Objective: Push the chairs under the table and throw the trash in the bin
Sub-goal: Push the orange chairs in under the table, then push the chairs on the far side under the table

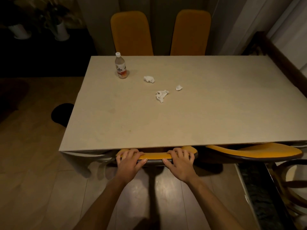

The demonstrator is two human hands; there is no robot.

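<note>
Centrally, the left hand (128, 161) and right hand (180, 161) each grip the top edge of a yellow chair back (157, 156), fingers curled over it, thumbs on the near face. That chair sits tucked against the near edge of the tabletop (116, 123). Just right of the right hand, a second chair back (259, 151) lies along the same edge. Beyond the hands stand a bottle (121, 66) and three crumpled tissues (161, 95); two far chairs (132, 33) rise behind.
</note>
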